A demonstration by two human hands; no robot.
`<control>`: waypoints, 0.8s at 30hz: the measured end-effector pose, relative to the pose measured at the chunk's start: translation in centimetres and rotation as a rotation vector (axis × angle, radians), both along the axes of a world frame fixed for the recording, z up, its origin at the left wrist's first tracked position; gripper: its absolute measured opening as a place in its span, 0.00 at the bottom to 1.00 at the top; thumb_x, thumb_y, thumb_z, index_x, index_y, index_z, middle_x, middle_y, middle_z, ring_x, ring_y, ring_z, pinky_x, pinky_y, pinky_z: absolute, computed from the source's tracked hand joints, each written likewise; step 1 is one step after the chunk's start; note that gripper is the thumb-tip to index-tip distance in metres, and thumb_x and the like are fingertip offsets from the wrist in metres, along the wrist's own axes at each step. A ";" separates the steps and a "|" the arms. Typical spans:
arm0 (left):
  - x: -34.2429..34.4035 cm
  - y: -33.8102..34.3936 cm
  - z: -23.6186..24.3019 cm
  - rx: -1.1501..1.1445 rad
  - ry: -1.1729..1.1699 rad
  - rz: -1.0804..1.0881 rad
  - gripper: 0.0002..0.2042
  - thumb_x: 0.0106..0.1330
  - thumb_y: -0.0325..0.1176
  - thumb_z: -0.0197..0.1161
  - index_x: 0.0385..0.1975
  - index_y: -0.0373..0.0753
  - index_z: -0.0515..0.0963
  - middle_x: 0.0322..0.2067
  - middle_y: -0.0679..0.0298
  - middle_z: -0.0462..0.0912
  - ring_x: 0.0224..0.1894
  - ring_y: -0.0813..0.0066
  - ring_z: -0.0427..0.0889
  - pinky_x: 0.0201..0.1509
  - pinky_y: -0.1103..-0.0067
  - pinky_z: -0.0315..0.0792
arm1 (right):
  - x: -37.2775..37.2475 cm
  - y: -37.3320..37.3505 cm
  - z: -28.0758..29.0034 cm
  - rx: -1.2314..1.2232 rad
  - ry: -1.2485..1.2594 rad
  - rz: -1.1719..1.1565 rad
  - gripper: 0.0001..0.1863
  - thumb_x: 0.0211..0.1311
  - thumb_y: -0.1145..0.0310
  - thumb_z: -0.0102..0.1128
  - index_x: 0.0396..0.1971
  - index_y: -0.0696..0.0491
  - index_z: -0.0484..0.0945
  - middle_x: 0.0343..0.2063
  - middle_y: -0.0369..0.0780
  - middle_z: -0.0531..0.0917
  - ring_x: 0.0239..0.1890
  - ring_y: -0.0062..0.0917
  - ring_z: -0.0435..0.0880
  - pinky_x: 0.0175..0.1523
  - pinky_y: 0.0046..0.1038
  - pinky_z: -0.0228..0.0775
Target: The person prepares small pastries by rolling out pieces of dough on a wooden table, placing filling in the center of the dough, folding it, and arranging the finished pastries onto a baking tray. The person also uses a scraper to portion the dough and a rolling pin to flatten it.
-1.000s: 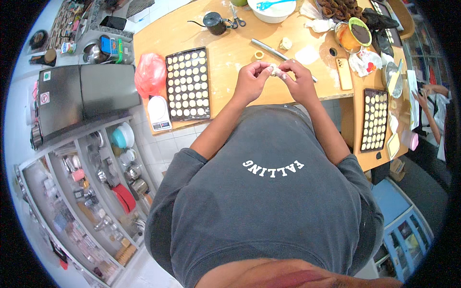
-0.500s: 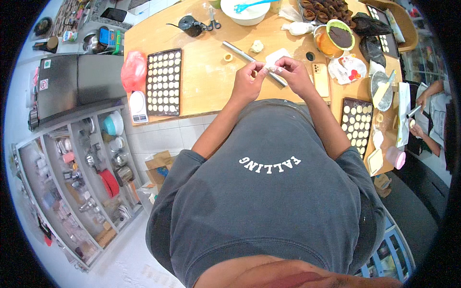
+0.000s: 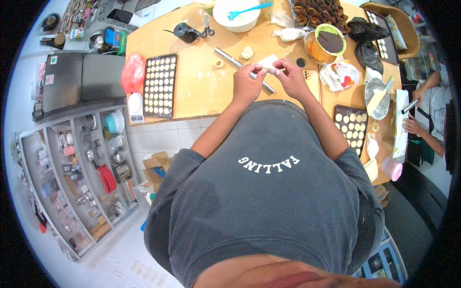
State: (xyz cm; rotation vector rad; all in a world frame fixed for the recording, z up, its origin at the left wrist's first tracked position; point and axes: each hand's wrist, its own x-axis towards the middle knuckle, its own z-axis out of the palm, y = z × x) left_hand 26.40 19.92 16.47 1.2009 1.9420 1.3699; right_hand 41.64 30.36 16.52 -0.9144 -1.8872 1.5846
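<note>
My left hand and my right hand meet over the wooden table's near edge, fingertips pinched around a small piece of pale dough, mostly hidden by fingers. Just behind lies a steel rod, partly behind my left hand. Near its far end sit a pale ring and a lump of dough. A white sheet is beyond my fingers. Beside my right hand are a gold phone and a dark round disc.
Trays of dough rounds flank me, with a scale and red bag leftward. A white bowl, kettle and orange bowl sit behind. A co-worker's hands hold a tube at right.
The table's contents have shifted leftward and slightly up in the view. My hands keep pinching the dough with small finger movements. The co-worker's hands and tube have moved.
</note>
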 end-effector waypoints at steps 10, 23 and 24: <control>-0.4 1.0 -0.6 -0.123 -0.457 0.009 0.13 0.70 0.30 0.68 0.51 0.33 0.86 0.42 0.62 0.89 0.40 0.80 0.83 0.48 0.80 0.76 | -0.8 2.3 -2.3 0.019 0.008 -0.016 0.08 0.70 0.69 0.65 0.40 0.59 0.82 0.32 0.37 0.86 0.34 0.17 0.82 0.41 0.25 0.75; -0.7 1.6 0.2 -0.034 -0.266 0.051 0.09 0.68 0.32 0.72 0.43 0.34 0.88 0.32 0.68 0.87 0.30 0.87 0.77 0.35 0.84 0.71 | -0.8 2.1 0.1 -0.230 0.144 -0.058 0.08 0.65 0.73 0.71 0.40 0.59 0.85 0.34 0.36 0.88 0.36 0.16 0.84 0.42 0.21 0.77; -0.6 1.5 0.2 0.005 -0.280 0.084 0.09 0.68 0.32 0.72 0.43 0.34 0.88 0.32 0.68 0.87 0.30 0.87 0.77 0.35 0.84 0.71 | -0.9 1.9 0.2 -0.227 0.159 -0.023 0.08 0.64 0.73 0.71 0.40 0.59 0.86 0.35 0.36 0.88 0.37 0.16 0.85 0.43 0.21 0.78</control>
